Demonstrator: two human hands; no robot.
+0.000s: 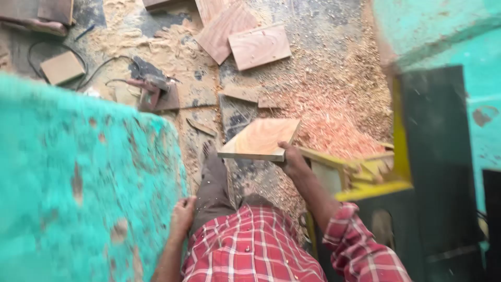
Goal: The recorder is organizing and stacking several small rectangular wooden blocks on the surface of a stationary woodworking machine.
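My right hand (293, 161) grips a flat rectangular wooden board (260, 139) by its near right corner and holds it level above the sawdust-covered floor. My left hand (182, 215) hangs at my side next to the edge of a worn turquoise machine surface (78, 183), fingers curled, holding nothing that I can see. My red plaid shirt and one grey trouser leg show below.
Sawdust and reddish shavings (334, 130) cover the floor. Several cut boards (259, 46) lie further off. A power tool (154, 91) with black cable lies on the floor to the left. A yellow-framed dark machine (417, 156) stands at the right.
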